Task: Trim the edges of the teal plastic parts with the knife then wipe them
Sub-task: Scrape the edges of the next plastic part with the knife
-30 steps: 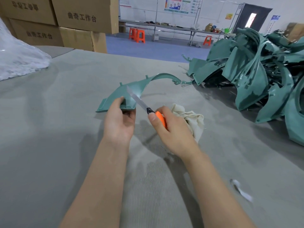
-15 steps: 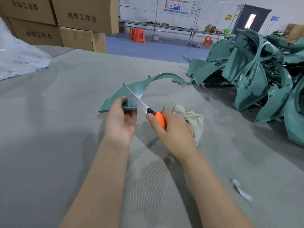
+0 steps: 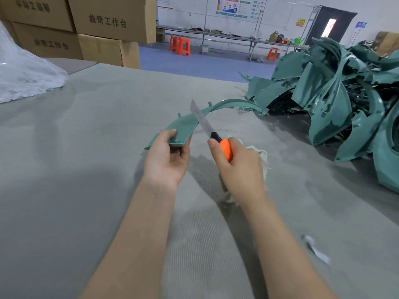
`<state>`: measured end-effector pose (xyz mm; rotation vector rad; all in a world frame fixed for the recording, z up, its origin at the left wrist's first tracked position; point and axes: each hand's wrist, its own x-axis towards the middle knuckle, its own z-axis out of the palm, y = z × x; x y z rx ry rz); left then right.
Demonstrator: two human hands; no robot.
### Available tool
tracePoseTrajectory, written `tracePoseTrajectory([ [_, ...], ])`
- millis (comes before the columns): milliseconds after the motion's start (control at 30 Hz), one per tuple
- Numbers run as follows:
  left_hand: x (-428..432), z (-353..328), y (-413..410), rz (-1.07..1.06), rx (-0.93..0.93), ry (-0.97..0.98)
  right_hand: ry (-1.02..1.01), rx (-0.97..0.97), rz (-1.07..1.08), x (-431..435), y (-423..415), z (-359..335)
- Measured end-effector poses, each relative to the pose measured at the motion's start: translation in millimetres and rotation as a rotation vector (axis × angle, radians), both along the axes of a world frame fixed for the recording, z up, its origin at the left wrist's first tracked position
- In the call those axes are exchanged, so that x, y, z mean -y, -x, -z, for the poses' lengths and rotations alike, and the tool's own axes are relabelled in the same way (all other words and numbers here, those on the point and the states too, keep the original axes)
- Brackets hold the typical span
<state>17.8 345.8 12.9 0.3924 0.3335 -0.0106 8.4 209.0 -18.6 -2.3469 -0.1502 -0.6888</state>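
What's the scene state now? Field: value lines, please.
left hand: grips the near end of the curved teal part, thumb on top
right hand: grips the knife by its orange handle
blade: points up and away, crossing the part's right edge; contact unclear
cloth: behind the right hand, partly hidden
pile: more teal parts, far right on the table

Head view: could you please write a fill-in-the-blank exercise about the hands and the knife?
The right hand holds the knife by its ____ handle.
The left hand holds one end of a curved ____ plastic part.
The pile of parts lies to the ____ of both hands.
Missing words: orange; teal; right.
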Motion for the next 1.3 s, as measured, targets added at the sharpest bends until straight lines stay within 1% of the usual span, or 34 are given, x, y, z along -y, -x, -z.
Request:
tracePoseTrajectory([
  [200,-2.5,1.6,-4.7,-0.006,-0.018,-0.080,-0.096,-0.055,0.103,8.9,-5.8,0.8],
  [367,-6.7,3.5,-5.4,0.031,-0.007,-0.139,-0.152,-0.042,0.173,18.9,-11.5,0.8],
  [500,-10.7,7.2,-8.3,0.024,-0.011,-0.159,-0.216,-0.097,0.240,33.1,-15.5,0.5],
  [567,-13.0,8.4,-9.9,0.008,0.011,-0.146,-0.325,-0.123,0.224,39.1,-16.1,-0.2],
  [633,-15.3,9.8,-10.8,-0.011,0.029,-0.141,-0.480,-0.169,0.186,43.4,-17.0,-4.0],
  [700,-16.7,13.4,-12.9,-0.024,0.001,-0.126,-0.629,-0.223,0.093,45.9,-15.7,-9.3],
  [767,-17.3,17.4,-15.4,-0.042,-0.060,-0.097,-0.743,-0.244,-0.046,45.1,-12.4,-13.8],
  [800,-17.5,19.3,-16.9,-0.058,-0.084,-0.086,-0.763,-0.231,-0.101,42.9,-10.3,-15.7],
  [867,-18.9,22.5,-19.3,-0.079,-0.105,-0.108,-0.750,-0.168,-0.142,37.3,-7.0,-17.9],
  [967,-20.8,26.2,-22.3,-0.058,-0.111,-0.184,-0.824,-0.114,-0.106,34.4,-6.3,-18.8],
  [1067,-20.1,28.0,-22.0,-0.022,-0.117,-0.211,-0.934,-0.162,-0.035,39.5,-7.3,-17.3],
  [1133,-19.4,27.6,-20.5,-0.015,-0.111,-0.177,-1.028,-0.199,-0.018,44.0,-7.5,-16.8],
  [1200,-19.9,27.5,-20.3,-0.023,-0.100,-0.146,-1.047,-0.216,-0.010,46.4,-7.4,-16.8],
  [1300,-21.0,27.4,-21.6,-0.053,-0.103,-0.193,-1.046,-0.225,-0.002,45.2,-7.1,-16.1],
])
